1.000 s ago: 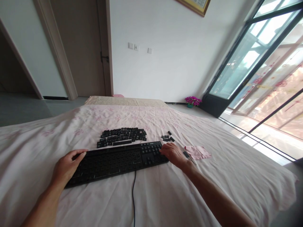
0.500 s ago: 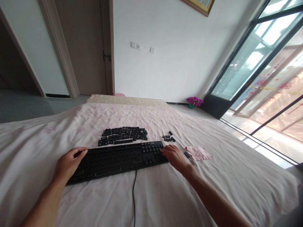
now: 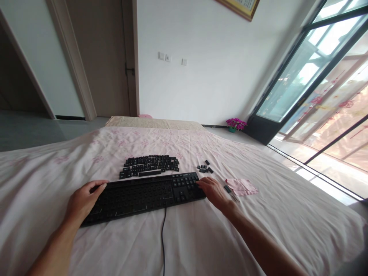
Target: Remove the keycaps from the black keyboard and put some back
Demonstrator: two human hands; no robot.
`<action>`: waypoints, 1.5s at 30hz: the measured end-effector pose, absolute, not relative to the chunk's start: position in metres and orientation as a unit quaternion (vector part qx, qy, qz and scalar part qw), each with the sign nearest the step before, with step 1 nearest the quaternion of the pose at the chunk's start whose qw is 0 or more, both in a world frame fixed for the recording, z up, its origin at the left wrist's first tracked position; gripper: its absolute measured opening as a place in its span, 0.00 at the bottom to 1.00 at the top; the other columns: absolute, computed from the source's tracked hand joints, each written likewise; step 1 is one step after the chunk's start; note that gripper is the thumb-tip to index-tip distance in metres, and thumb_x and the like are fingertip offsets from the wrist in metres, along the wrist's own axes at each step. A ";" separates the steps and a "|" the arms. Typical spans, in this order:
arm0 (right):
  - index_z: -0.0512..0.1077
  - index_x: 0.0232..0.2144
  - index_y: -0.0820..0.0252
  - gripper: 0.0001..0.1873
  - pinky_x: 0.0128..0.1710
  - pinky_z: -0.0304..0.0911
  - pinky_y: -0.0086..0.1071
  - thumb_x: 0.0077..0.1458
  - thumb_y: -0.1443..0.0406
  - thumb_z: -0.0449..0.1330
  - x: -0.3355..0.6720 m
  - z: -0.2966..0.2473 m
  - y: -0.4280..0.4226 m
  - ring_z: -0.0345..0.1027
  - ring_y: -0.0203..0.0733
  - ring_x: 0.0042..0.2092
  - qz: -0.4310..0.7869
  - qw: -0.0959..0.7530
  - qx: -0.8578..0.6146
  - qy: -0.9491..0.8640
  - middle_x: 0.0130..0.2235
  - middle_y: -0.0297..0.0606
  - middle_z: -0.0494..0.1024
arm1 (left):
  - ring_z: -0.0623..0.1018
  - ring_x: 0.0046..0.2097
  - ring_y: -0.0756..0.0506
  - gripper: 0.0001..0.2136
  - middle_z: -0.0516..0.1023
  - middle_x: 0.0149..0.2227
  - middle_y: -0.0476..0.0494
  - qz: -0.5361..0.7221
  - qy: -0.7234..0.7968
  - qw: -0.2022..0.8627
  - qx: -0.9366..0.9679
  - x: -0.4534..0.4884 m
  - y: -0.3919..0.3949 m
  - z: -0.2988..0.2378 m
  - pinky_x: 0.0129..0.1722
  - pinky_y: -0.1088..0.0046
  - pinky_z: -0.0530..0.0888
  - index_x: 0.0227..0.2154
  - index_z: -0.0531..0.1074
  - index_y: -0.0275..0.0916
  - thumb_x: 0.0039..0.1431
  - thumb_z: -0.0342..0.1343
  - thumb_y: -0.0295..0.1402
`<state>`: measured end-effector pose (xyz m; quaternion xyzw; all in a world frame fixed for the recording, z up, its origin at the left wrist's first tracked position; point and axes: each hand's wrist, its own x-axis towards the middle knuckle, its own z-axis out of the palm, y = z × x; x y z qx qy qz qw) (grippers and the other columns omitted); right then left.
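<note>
A black wired keyboard lies across a pale pink flowered bedsheet; most of its keycaps are off. My left hand grips the keyboard's left end, thumb on top. My right hand rests curled against the right end by the number pad. A large group of loose black keycaps sits in rows just behind the keyboard. A smaller cluster of keycaps lies behind my right hand.
A pink cloth and a small dark tool lie right of my right hand. The keyboard's cable runs toward me. Beyond the bed are a door, a flower pot and glass doors.
Both hands stay on the keyboard's ends. The view has shifted slightly; nothing on the sheet has moved.
</note>
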<state>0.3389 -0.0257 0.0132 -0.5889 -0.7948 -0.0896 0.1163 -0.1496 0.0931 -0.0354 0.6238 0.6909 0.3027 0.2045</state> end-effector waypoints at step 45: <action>0.78 0.46 0.53 0.17 0.44 0.62 0.29 0.59 0.66 0.53 0.424 0.021 0.058 0.71 0.42 0.46 -0.027 0.178 -0.762 -0.622 0.47 0.36 0.78 | 0.77 0.44 0.44 0.19 0.80 0.43 0.51 0.268 0.705 0.239 0.611 -0.151 0.094 -0.036 0.41 0.75 0.68 0.45 0.75 0.49 0.56 0.50 0.49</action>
